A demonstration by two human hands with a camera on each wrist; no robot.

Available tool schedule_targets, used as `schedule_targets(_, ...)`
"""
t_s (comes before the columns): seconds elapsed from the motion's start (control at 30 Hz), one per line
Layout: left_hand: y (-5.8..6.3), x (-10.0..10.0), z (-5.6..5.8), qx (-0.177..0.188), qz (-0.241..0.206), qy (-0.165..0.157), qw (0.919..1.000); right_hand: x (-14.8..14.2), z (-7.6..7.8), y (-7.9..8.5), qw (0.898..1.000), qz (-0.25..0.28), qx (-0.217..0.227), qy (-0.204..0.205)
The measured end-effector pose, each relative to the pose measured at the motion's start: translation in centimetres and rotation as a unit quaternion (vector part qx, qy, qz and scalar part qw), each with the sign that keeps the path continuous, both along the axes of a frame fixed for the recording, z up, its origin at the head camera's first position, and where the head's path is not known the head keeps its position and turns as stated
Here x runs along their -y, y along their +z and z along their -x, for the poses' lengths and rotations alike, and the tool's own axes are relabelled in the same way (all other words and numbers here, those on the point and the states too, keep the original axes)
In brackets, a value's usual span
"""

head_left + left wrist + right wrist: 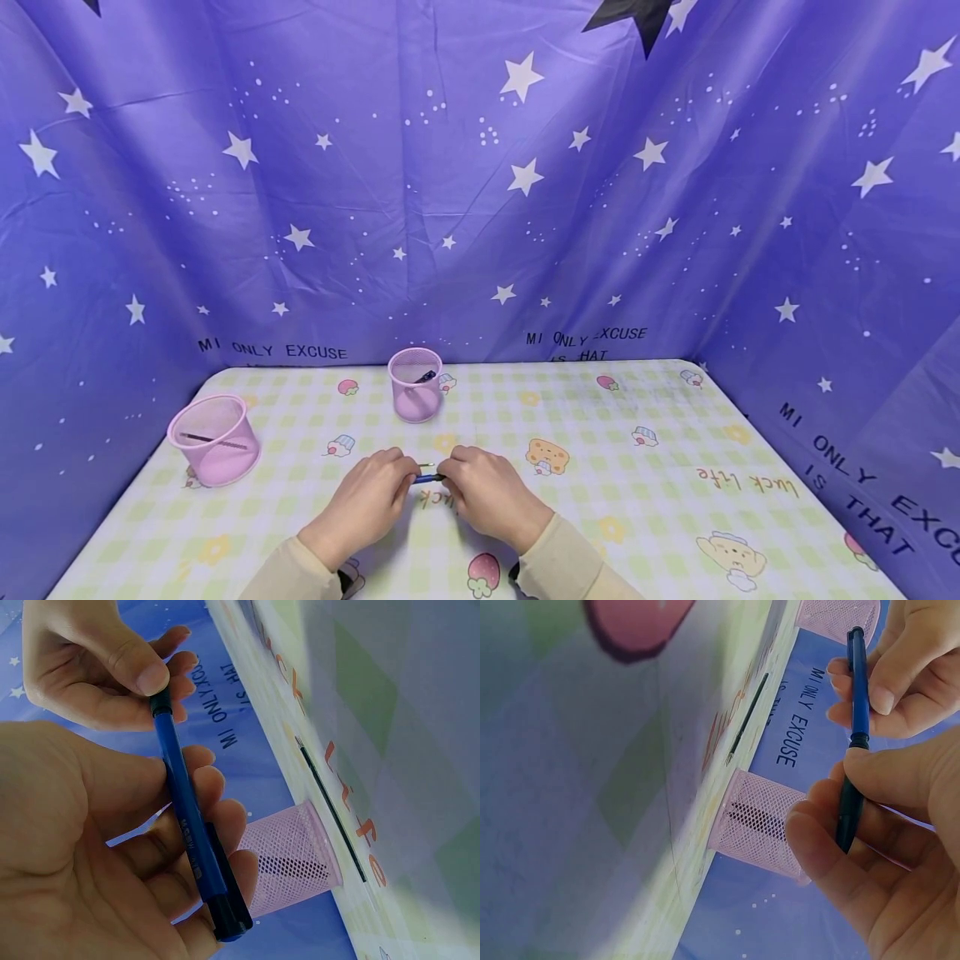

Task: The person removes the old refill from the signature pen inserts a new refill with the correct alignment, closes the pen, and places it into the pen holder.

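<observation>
Both hands hold one blue pen (180,780) between them, low over the middle of the table. My left hand (372,493) grips its blue barrel, with fingers curled along the clip side. My right hand (491,496) pinches the dark front section (849,810) between thumb and fingers. A dark narrow ring shows where barrel and front section meet; whether they are fully joined I cannot tell. Lying on the tablecloth just beyond the hands is a thin dark pen refill (334,814), touched by neither hand and partly covered by them in the head view.
A pink mesh pen holder (416,404) with a dark blue item inside stands at the back. Another pink mesh holder (225,458), containing a thin dark stick, is at the left. The checked tablecloth (645,517) reaches a blue star-patterned curtain (450,192) behind and at both sides.
</observation>
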State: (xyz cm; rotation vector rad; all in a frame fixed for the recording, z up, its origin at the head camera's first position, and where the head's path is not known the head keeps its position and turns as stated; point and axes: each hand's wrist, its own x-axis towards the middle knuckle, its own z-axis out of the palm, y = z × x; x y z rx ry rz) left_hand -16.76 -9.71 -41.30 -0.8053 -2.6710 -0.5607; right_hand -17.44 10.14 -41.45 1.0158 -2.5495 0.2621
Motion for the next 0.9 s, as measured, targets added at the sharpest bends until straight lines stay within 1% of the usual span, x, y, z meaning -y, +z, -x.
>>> schedule_targets(0.2,-0.13,0.1,0.04,-0.01,0.002,0.0,1.0,0.04,0.01,-0.06,1.0,-0.003,0.0,0.0)
schedule_targets(0.5,-0.32,0.19,0.01,-0.032,-0.007,-0.007,0.9994,0.01,-0.01,-0.04,1.0,-0.005,0.001,0.0)
schedule_targets(0.9,-0.39,0.17,0.0,-0.043,-0.013,-0.007,0.9989,0.09,-0.04,-0.1,1.0,-0.006,-0.007,-0.001)
